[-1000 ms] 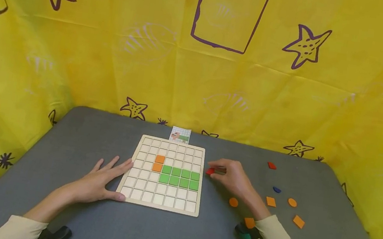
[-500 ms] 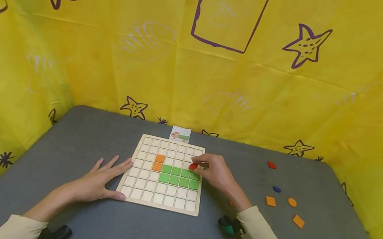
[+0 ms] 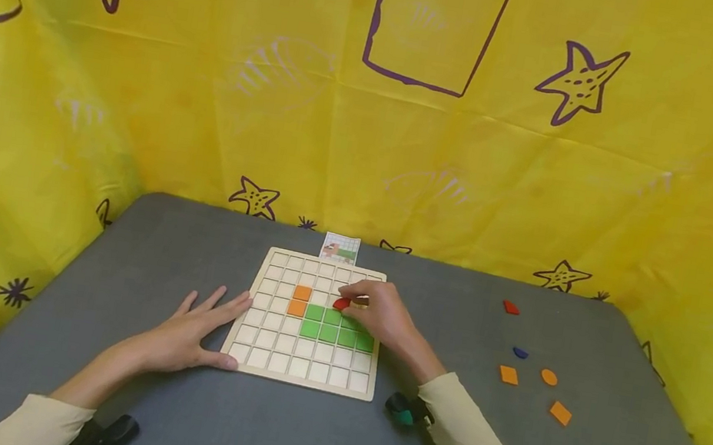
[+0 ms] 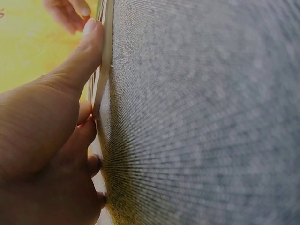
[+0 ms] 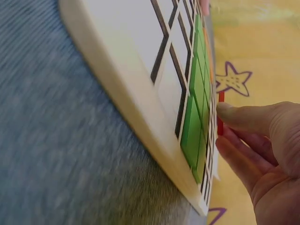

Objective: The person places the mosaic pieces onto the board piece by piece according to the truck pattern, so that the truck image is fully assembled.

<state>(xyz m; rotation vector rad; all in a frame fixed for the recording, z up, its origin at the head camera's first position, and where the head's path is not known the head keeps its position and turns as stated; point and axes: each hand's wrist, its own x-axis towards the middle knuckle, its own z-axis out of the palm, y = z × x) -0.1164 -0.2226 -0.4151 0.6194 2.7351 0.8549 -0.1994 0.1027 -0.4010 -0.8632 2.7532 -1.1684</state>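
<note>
Nearest, my left hand (image 3: 187, 340) spreads wide on the grey table (image 3: 267, 430), thumb and forefinger touching the left edge of a wooden grid board (image 3: 303, 382). On it lie green squares (image 3: 328, 333), in two rows. Well to the right are three loose orange pieces (image 3: 509, 375) and a blue piece (image 3: 521, 353). My right hand (image 3: 386, 319) pinches a red piece (image 3: 341, 303) over the board, by the far green row, right of two orange squares (image 3: 297, 308). Farther back: another red piece (image 3: 511, 308), a picture card (image 3: 340, 249) just past the board, and yellow cloth (image 3: 368, 147).
</note>
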